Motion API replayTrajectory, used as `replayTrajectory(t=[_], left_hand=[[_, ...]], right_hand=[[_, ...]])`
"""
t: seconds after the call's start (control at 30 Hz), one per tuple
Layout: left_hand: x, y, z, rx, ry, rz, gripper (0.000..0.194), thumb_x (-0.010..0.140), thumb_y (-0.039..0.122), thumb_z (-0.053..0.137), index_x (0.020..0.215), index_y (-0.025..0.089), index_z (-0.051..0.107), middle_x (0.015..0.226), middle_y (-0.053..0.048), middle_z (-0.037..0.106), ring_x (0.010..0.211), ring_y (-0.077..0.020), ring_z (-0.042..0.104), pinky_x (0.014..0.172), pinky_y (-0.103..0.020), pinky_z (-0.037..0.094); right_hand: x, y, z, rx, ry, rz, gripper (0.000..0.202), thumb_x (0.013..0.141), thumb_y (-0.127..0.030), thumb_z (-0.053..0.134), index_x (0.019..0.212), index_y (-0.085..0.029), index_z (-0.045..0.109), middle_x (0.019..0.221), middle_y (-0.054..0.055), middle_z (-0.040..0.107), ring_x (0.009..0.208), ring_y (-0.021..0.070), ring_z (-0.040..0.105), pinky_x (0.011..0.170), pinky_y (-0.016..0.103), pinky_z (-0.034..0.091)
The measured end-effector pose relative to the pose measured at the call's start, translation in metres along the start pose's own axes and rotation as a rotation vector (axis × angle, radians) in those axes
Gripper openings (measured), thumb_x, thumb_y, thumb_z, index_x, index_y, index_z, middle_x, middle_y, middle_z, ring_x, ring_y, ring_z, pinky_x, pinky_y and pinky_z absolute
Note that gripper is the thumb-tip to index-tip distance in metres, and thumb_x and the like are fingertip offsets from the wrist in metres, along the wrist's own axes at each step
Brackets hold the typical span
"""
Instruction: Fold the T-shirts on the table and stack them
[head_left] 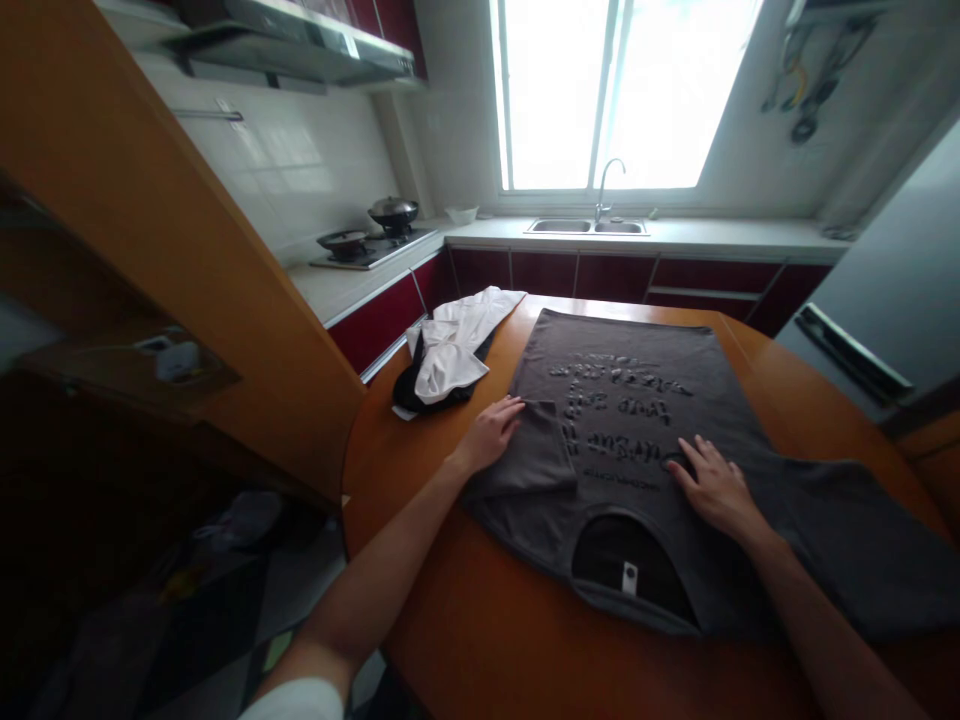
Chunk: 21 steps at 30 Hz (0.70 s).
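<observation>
A dark grey T-shirt [622,345] with dark raised lettering lies spread on the wooden table, its neckline and white label toward me. The sleeve [536,455] on the left is folded inward over the body, while the one on the right stretches out sideways. My left hand [491,435] rests at the folded sleeve's outer edge, fingers extended and holding nothing. On the chest, beside the lettering, my right hand [712,487] lies flat with its fingers apart.
White and black clothes [454,350] lie heaped at the table's far left. The round wooden table [427,590] stands before a counter with a sink [562,227] and a stove [375,250] holding pans. A fridge [892,260] is on the right, a wooden partition [247,280] on the left.
</observation>
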<state>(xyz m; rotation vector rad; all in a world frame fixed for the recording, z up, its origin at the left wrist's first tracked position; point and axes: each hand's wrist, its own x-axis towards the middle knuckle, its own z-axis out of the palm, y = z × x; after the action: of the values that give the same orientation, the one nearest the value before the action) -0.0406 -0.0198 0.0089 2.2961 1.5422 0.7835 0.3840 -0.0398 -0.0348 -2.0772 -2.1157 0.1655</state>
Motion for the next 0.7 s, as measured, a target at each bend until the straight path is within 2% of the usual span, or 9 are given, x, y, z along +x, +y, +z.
replayTrajectory(t=[0.1, 0.17, 0.27, 0.37, 0.43, 0.5, 0.6, 0.7], left_hand=[[-0.003, 0.001, 0.010, 0.122, -0.208, -0.007, 0.052, 0.100, 0.044, 0.050, 0.150, 0.029, 0.048, 0.164, -0.008, 0.032, 0.154, -0.0304, 0.020, 0.122, -0.060, 0.019], [-0.003, 0.001, 0.012, 0.143, -0.246, -0.024, 0.052, 0.101, 0.048, 0.048, 0.150, 0.030, 0.047, 0.165, -0.008, 0.029, 0.155, -0.0306, 0.016, 0.121, -0.062, 0.015], [0.000, 0.001, 0.007, 0.101, -0.161, -0.023, 0.049, 0.102, 0.046, 0.044, 0.147, 0.027, 0.050, 0.162, -0.009, 0.037, 0.153, -0.0273, 0.025, 0.123, -0.057, 0.018], [0.003, 0.000, 0.003, 0.064, -0.049, -0.030, 0.043, 0.103, 0.037, 0.042, 0.141, 0.023, 0.057, 0.156, -0.009, 0.046, 0.149, -0.0241, 0.034, 0.123, -0.050, 0.022], [0.004, -0.002, 0.003, 0.072, -0.045, -0.040, 0.043, 0.102, 0.034, 0.042, 0.141, 0.022, 0.057, 0.155, -0.009, 0.047, 0.148, -0.0239, 0.036, 0.124, -0.049, 0.022], [0.002, -0.004, 0.006, 0.102, -0.115, -0.056, 0.047, 0.102, 0.037, 0.043, 0.145, 0.023, 0.052, 0.159, -0.009, 0.042, 0.151, -0.0265, 0.029, 0.124, -0.053, 0.019], [-0.001, -0.006, 0.010, 0.142, -0.230, -0.075, 0.054, 0.100, 0.044, 0.046, 0.151, 0.024, 0.045, 0.164, -0.010, 0.030, 0.155, -0.0305, 0.017, 0.122, -0.060, 0.014], [-0.002, -0.007, 0.011, 0.147, -0.220, -0.060, 0.052, 0.100, 0.044, 0.046, 0.149, 0.025, 0.048, 0.165, -0.010, 0.030, 0.154, -0.0305, 0.018, 0.122, -0.061, 0.014]], right_hand=[[0.001, 0.002, 0.001, 0.007, -0.004, -0.002, 0.064, 0.101, -0.053, 0.028, 0.150, -0.015, 0.045, 0.162, 0.016, 0.033, 0.151, 0.0294, 0.027, 0.119, 0.056, 0.024], [0.001, 0.002, 0.000, 0.022, -0.002, -0.006, 0.064, 0.101, -0.052, 0.030, 0.150, -0.015, 0.046, 0.162, 0.017, 0.034, 0.151, 0.0303, 0.028, 0.119, 0.057, 0.025], [0.001, -0.001, -0.006, 0.074, 0.031, 0.011, 0.062, 0.099, -0.051, 0.034, 0.145, -0.014, 0.052, 0.160, 0.018, 0.038, 0.149, 0.0325, 0.031, 0.118, 0.058, 0.027], [0.000, -0.014, -0.017, 0.195, 0.151, -0.022, 0.056, 0.097, -0.046, 0.041, 0.136, -0.012, 0.060, 0.152, 0.019, 0.048, 0.143, 0.0324, 0.041, 0.117, 0.052, 0.032], [-0.002, -0.031, -0.025, 0.314, 0.193, -0.123, 0.050, 0.095, -0.043, 0.046, 0.129, -0.012, 0.065, 0.141, 0.018, 0.058, 0.134, 0.0300, 0.051, 0.115, 0.045, 0.038], [-0.003, -0.054, -0.031, 0.421, 0.150, -0.241, 0.043, 0.094, -0.040, 0.050, 0.123, -0.015, 0.068, 0.130, 0.015, 0.066, 0.122, 0.0273, 0.060, 0.111, 0.041, 0.043], [0.005, -0.094, -0.035, 0.472, 0.051, -0.349, 0.035, 0.092, -0.034, 0.055, 0.119, -0.018, 0.070, 0.123, 0.012, 0.069, 0.116, 0.0256, 0.063, 0.107, 0.039, 0.045], [0.027, -0.132, -0.033, 0.429, 0.009, -0.370, 0.034, 0.091, -0.028, 0.059, 0.122, -0.017, 0.069, 0.123, 0.012, 0.069, 0.116, 0.0254, 0.062, 0.105, 0.037, 0.045]])
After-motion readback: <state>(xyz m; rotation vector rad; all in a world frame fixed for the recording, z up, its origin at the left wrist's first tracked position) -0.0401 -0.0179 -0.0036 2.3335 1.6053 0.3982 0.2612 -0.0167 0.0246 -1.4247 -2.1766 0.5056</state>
